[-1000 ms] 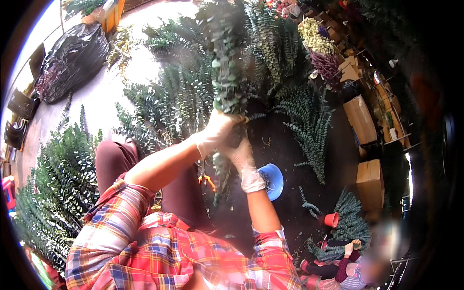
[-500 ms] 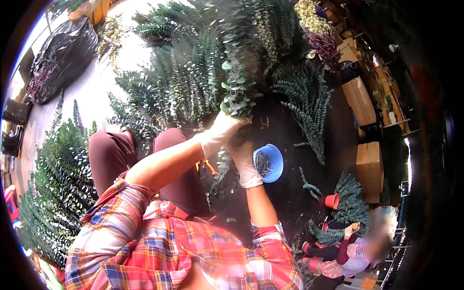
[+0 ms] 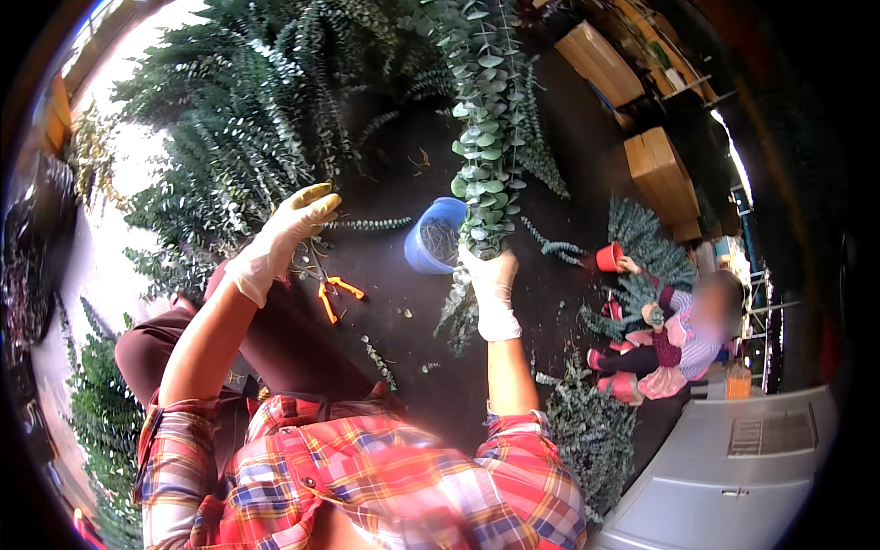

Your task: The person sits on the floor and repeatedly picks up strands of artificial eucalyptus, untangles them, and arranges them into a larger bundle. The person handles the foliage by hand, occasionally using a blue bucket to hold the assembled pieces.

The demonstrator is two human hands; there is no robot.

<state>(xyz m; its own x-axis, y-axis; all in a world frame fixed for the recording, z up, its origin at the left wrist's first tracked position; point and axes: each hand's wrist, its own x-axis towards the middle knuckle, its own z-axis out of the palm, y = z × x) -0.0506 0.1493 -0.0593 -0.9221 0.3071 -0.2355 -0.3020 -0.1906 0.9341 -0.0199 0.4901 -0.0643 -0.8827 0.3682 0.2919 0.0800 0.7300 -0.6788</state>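
Observation:
My right hand (image 3: 493, 282), in a white glove, is closed round the lower stems of a eucalyptus bunch (image 3: 488, 151). Its round green leaves stretch away from me to the far edge. My left hand (image 3: 291, 225), also gloved and yellowed at the fingertips, is off the bunch with fingers extended and nothing visible in it. Below that hand lie shears with orange handles (image 3: 335, 295). Just left of the bunch stands a blue bucket (image 3: 423, 247) holding thin grey wire-like pieces (image 3: 440, 238).
Piled eucalyptus branches (image 3: 220, 110) spread across the far left, with more branches (image 3: 591, 440) at right. A co-worker (image 3: 692, 330) sits at the right by a red pot (image 3: 609, 258). Cardboard boxes (image 3: 662, 179) stand behind; a grey cabinet (image 3: 724, 477) fills the lower right.
My left hand has let go of the bunch and moved left. My right hand keeps hold of it, now right of the bucket. The whole view has swung rightward.

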